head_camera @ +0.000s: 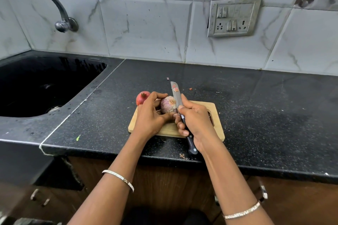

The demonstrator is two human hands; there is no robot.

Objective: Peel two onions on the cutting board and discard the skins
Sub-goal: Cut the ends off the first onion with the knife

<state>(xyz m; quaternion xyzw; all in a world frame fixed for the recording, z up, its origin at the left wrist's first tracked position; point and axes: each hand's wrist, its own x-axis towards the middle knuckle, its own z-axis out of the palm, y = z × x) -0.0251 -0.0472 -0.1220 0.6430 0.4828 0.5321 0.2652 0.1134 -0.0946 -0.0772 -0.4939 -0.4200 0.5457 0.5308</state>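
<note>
A kitchen with grey tiles, a black sink on the left and a black bench. A wooden cutting board lies on the bench. The left hand curls round one onion on the board. The right hand grips a knife, its blade against the onion's top. The other onion sits just behind the left hand. An onion is round, firm and may roll. Its dry skin looks thin and will likely tear, so hold the sides.
</note>
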